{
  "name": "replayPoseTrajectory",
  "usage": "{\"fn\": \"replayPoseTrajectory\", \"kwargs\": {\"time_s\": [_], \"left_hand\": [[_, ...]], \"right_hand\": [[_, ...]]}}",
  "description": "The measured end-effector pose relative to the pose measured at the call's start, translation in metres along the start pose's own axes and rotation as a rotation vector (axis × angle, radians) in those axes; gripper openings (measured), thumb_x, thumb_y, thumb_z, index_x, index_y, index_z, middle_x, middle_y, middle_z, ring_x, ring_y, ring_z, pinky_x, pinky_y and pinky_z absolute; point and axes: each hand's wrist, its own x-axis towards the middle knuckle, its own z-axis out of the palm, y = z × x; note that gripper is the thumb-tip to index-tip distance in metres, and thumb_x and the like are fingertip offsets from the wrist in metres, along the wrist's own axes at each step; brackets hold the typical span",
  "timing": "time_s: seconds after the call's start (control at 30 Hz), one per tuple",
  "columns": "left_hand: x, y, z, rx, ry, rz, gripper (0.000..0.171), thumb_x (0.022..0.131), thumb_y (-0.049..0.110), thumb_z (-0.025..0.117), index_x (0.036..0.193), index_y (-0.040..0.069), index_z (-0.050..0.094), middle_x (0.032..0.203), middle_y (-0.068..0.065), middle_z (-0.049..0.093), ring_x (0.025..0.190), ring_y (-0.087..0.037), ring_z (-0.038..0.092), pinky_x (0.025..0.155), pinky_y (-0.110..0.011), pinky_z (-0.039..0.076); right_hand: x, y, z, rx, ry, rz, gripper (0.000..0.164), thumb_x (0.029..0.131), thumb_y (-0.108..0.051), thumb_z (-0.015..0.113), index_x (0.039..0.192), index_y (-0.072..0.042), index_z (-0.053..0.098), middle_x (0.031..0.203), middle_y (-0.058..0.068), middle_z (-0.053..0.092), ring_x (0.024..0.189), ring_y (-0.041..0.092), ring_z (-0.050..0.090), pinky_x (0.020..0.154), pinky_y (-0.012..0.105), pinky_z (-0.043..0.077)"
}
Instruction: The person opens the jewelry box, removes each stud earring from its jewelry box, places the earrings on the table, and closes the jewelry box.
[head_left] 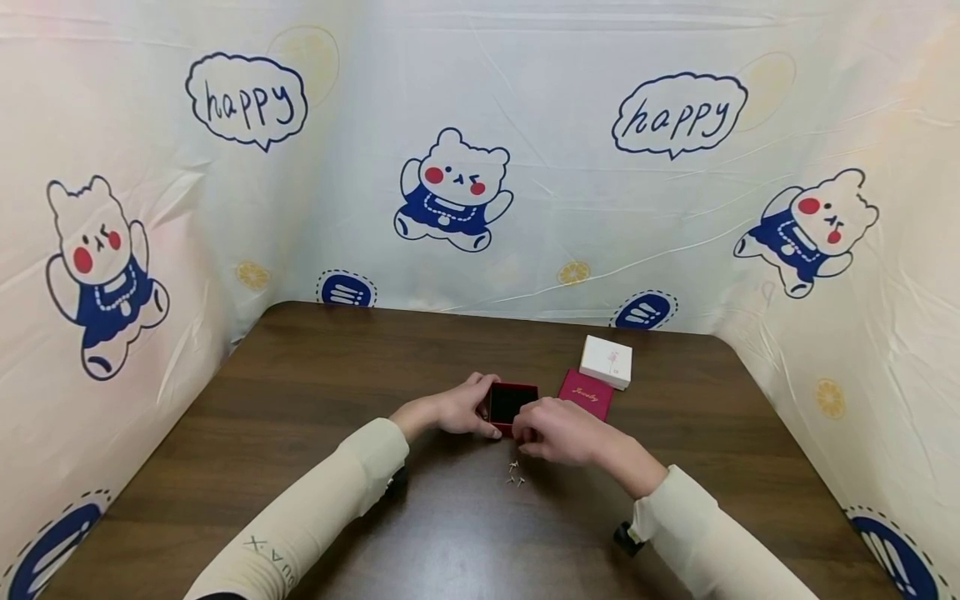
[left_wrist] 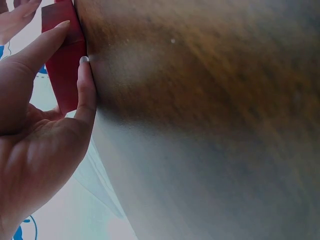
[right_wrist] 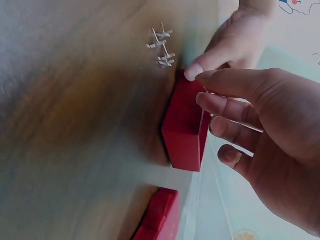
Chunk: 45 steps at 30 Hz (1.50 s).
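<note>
My left hand grips a small open red jewelry box with a black inside, steadying it on the table. In the left wrist view its thumb lies along the red wall and a finger touches the lower edge. My right hand is over the box's right front corner with bent fingers. In the right wrist view thumb and forefinger are close together at the rim; whether something tiny is between them is unclear. Several small silvery pieces with thin pins, like stud earrings, lie on the table near the box.
A dark red lid with gold "Jewelry" lettering lies to the right of the box. Behind it is a white box with a pink print, against or over its edge. The brown wooden table is bordered by printed cloth.
</note>
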Motion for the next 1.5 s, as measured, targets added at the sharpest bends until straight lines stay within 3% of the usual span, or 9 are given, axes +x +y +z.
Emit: {"fn": "replayPoseTrajectory", "kwargs": {"time_s": [0.4, 0.77, 1.0, 1.23, 1.5], "left_hand": [[0.001, 0.001, 0.0, 0.0, 0.001, 0.023, 0.08, 0.087, 0.022, 0.083, 0.148, 0.005, 0.035, 0.132, -0.016, 0.038, 0.102, -0.018, 0.054, 0.091, -0.033, 0.047], [0.0, -0.001, 0.002, -0.014, -0.005, 0.014, 0.079, 0.088, 0.021, 0.083, 0.148, 0.004, 0.035, 0.133, -0.016, 0.037, 0.103, -0.018, 0.055, 0.093, -0.035, 0.047], [0.0, 0.001, 0.001, -0.012, -0.003, 0.013, 0.081, 0.087, 0.02, 0.083, 0.149, 0.004, 0.034, 0.135, -0.017, 0.037, 0.102, -0.018, 0.056, 0.093, -0.034, 0.048], [0.0, 0.001, 0.001, -0.015, 0.006, 0.015, 0.081, 0.086, 0.019, 0.084, 0.148, 0.003, 0.035, 0.134, -0.018, 0.038, 0.101, -0.019, 0.056, 0.092, -0.035, 0.048], [-0.001, 0.003, 0.001, -0.013, 0.008, 0.012, 0.08, 0.087, 0.019, 0.083, 0.148, 0.003, 0.035, 0.132, -0.017, 0.039, 0.102, -0.02, 0.055, 0.093, -0.036, 0.048]], "right_hand": [[-0.004, 0.019, -0.007, -0.017, 0.037, 0.064, 0.007, 0.09, -0.021, 0.079, 0.09, -0.021, 0.073, 0.088, -0.005, 0.066, 0.076, 0.012, 0.058, 0.066, 0.027, 0.05], [-0.01, 0.044, -0.006, 0.059, 0.03, 0.105, 0.017, 0.092, -0.021, 0.077, 0.107, -0.014, 0.074, 0.089, -0.003, 0.065, 0.08, 0.016, 0.059, 0.071, 0.029, 0.049], [-0.015, 0.055, -0.01, 0.008, 0.071, 0.131, 0.006, 0.092, -0.022, 0.077, 0.093, -0.021, 0.071, 0.083, -0.012, 0.061, 0.075, 0.01, 0.056, 0.069, 0.028, 0.049], [-0.022, 0.072, -0.009, -0.031, 0.109, 0.121, 0.01, 0.092, -0.018, 0.077, 0.098, -0.011, 0.073, 0.091, 0.0, 0.065, 0.082, 0.015, 0.059, 0.076, 0.036, 0.051], [-0.031, 0.093, -0.007, 0.047, 0.078, 0.306, 0.025, 0.093, -0.022, 0.076, 0.116, -0.011, 0.072, 0.117, 0.008, 0.065, 0.102, 0.024, 0.059, 0.095, 0.047, 0.052]]}}
